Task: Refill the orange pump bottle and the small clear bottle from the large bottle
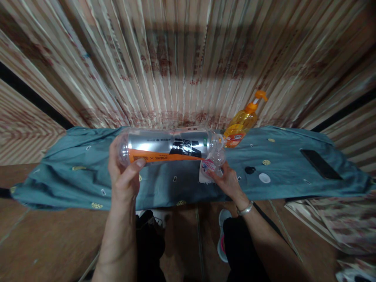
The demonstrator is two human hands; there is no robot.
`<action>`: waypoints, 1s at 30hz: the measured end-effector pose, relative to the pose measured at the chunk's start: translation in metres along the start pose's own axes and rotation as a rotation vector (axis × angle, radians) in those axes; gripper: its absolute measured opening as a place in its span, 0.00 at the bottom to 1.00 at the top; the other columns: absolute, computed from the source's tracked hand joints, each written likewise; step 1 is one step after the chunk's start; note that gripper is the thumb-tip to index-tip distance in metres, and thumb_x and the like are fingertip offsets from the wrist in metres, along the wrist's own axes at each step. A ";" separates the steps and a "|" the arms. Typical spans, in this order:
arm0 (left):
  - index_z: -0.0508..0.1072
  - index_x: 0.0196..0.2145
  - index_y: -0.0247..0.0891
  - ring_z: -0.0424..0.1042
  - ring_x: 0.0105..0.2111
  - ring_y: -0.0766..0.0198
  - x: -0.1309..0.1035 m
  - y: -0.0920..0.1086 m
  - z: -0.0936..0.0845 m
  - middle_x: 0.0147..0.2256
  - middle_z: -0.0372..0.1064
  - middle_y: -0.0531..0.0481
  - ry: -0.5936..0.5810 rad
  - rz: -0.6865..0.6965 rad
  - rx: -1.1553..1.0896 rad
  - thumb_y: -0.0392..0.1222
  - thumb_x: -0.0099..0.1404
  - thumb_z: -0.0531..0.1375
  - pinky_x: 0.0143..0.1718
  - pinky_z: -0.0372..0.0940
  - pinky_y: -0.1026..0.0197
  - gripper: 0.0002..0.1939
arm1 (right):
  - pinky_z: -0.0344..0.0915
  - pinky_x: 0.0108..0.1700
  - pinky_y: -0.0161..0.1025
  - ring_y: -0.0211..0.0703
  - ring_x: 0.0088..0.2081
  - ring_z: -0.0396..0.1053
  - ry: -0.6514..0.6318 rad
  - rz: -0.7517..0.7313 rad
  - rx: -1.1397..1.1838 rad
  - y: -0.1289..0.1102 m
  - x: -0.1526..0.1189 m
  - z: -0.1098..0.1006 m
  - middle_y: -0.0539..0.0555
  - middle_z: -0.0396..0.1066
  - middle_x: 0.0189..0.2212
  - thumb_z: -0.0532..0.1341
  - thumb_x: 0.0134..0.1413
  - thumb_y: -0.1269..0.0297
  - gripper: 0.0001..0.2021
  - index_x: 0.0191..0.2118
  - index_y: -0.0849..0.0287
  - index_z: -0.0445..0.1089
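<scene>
My left hand point(126, 168) is wrapped round the base end of a large clear plastic bottle point(155, 145) with a silver and orange label. The bottle lies on its side in the air above the cloth, neck to the right. Just under the neck, my right hand point(225, 178) is closed on a small clear plastic container point(216, 160) with a pink label patch. Whether bottle and container touch, I cannot tell. A pale piece point(205, 176) shows below the container. Behind them stands an orange pump bottle point(238, 127), tilted in view.
A teal patterned cloth point(76, 176) covers the narrow table. On its right side lie a black cap-like piece point(250, 170), a white round disc point(264, 178) and a black phone point(321, 164). Stacked striped packs point(176, 66) rise behind. A bag-like bundle point(331, 223) sits at lower right.
</scene>
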State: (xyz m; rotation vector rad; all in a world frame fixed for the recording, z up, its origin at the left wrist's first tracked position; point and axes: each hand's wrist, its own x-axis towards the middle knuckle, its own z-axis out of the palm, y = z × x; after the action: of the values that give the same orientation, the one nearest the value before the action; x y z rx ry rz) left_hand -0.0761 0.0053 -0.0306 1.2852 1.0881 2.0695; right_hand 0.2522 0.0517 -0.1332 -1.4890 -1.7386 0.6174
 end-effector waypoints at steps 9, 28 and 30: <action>0.80 0.54 0.46 0.73 0.59 0.41 0.001 0.004 0.005 0.55 0.75 0.45 0.005 -0.003 -0.028 0.57 0.44 0.82 0.68 0.64 0.35 0.40 | 0.76 0.41 0.50 0.64 0.42 0.83 0.006 -0.006 0.007 0.000 0.000 0.001 0.66 0.85 0.43 0.66 0.56 0.40 0.30 0.54 0.60 0.73; 0.81 0.52 0.47 0.73 0.57 0.44 -0.001 0.007 0.008 0.54 0.76 0.47 0.041 -0.060 -0.052 0.57 0.42 0.82 0.65 0.68 0.38 0.39 | 0.77 0.42 0.53 0.66 0.43 0.83 -0.003 0.000 0.005 0.000 0.000 0.000 0.68 0.84 0.43 0.66 0.55 0.39 0.32 0.53 0.62 0.73; 0.81 0.52 0.47 0.73 0.57 0.45 -0.001 0.007 0.008 0.54 0.75 0.47 0.031 -0.061 -0.055 0.57 0.43 0.82 0.67 0.67 0.38 0.39 | 0.77 0.42 0.53 0.66 0.43 0.83 -0.005 0.002 0.011 0.000 0.000 0.000 0.68 0.84 0.44 0.66 0.55 0.39 0.32 0.53 0.62 0.73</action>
State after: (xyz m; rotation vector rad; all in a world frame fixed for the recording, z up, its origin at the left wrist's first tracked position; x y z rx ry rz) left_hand -0.0686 0.0034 -0.0240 1.1823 1.0627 2.0659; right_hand 0.2519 0.0517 -0.1332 -1.4826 -1.7350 0.6309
